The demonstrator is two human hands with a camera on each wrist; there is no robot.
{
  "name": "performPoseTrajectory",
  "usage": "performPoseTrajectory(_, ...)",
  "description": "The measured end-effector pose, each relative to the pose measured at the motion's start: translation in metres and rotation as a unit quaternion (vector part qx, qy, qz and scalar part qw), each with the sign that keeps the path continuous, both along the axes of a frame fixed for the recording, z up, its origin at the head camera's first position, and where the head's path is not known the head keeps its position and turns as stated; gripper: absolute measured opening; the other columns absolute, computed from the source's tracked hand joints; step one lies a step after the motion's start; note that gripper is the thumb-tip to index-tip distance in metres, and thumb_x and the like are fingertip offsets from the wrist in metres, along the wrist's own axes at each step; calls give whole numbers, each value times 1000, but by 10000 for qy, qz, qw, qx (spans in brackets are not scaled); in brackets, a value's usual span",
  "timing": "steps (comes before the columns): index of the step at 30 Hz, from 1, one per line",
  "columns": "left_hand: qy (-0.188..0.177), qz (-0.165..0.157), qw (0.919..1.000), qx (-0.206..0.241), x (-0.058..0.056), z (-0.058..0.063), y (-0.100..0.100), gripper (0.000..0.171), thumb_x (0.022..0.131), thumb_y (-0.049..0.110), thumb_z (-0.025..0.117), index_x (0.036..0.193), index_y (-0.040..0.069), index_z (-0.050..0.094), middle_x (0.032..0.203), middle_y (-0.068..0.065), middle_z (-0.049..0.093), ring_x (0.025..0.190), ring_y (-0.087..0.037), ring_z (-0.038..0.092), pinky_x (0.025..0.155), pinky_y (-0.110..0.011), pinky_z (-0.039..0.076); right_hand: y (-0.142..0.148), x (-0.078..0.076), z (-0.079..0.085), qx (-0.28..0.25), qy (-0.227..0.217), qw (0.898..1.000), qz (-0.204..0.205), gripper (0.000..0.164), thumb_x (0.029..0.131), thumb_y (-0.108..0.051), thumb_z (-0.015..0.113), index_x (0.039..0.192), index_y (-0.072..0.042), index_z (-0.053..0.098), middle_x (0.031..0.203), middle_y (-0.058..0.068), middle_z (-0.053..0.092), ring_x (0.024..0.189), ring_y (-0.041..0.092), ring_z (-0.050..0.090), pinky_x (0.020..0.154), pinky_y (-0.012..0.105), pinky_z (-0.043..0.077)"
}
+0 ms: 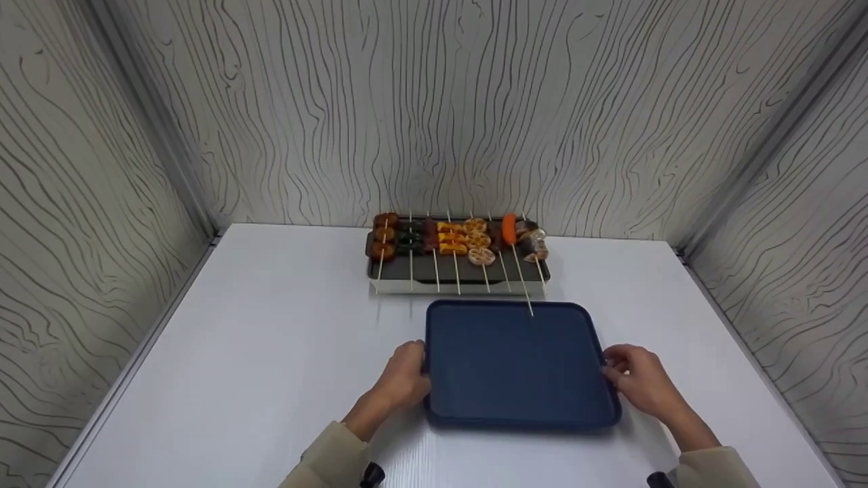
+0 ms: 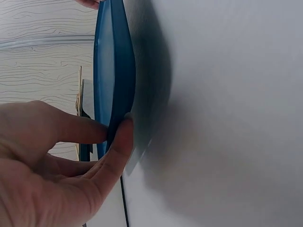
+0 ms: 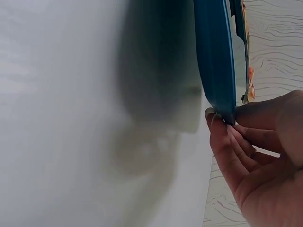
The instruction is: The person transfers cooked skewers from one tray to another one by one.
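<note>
A dark blue rectangular tray (image 1: 519, 366) with a raised rim is held level between both hands in the head view. My left hand (image 1: 405, 378) pinches its left edge, thumb and fingers on either side of the rim. On the opposite side, my right hand (image 1: 641, 379) pinches the right edge between thumb and fingertips. Both wrist views show the tray's side wall (image 2: 124, 61) raised over the white tabletop, with a shadow beneath it. Nothing lies on the tray's flat inside.
Behind the tray stands a grill (image 1: 434, 272) with a dark plate, bearing several skewers of food side by side. The stick of the orange sausage skewer (image 1: 509, 229) overlaps the tray's far rim in the head view. Wood-patterned walls (image 1: 434, 108) enclose the white table (image 1: 285, 352).
</note>
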State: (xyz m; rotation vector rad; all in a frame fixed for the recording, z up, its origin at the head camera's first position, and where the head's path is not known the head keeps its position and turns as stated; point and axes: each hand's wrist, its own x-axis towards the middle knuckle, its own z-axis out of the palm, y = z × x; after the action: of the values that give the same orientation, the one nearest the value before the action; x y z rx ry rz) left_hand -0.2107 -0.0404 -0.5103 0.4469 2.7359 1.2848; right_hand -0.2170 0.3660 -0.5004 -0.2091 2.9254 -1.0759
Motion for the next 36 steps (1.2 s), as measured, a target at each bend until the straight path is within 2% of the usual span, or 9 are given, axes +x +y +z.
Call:
performPoseTrajectory(3,-77,51,9999,49,2,1,-6,25,70,-17,52,92,-5,56,84,-7,50,75,-20,43,65,-36,39,-7,0,-1,-70,-21,10000,-9,29,89,7,67,115,17,63,92,12,67,80,21,64,60,28,55)
performPoseTrajectory(11,5,154,9997,194,4,-3,-22,29,68,-16,53,95,-6,58,84,-8,52,76,-21,46,65,-37,42,-23,-1,-5,-153,2,9999,-2,27,87,8,67,113,16,64,90,12,67,81,21,64,60,28,55)
performPoseTrajectory(17,69,240,9996,136,7,-5,-34,24,69,-15,53,89,-4,55,80,-5,47,73,-20,44,63,-35,40,-34,-4,-8,-157,60,9999,19,26,87,7,66,112,15,65,89,11,66,80,20,64,60,28,55)
performPoseTrajectory(23,65,352,9993,71,8,-7,-43,23,69,-14,53,90,-3,55,81,-6,49,74,-21,44,64,-37,40,-45,-8,-10,-114,60,9999,94,25,88,6,67,112,14,66,91,11,67,81,20,64,61,28,54)
performPoseTrajectory(31,-180,443,9988,-79,9,-5,-50,25,73,-16,52,95,-5,56,84,-6,48,77,-22,45,66,-37,41,-55,-11,-12,-7,124,9998,131,24,87,7,69,110,12,67,92,10,68,84,20,65,69,30,54)
performPoseTrajectory(36,-163,520,9984,-152,9,-6,-53,25,72,-16,54,95,-5,56,86,-9,51,78,-23,44,68,-40,42,-60,-14,-16,30,88,9998,168,24,87,7,68,110,13,67,91,10,68,84,20,64,71,33,54)
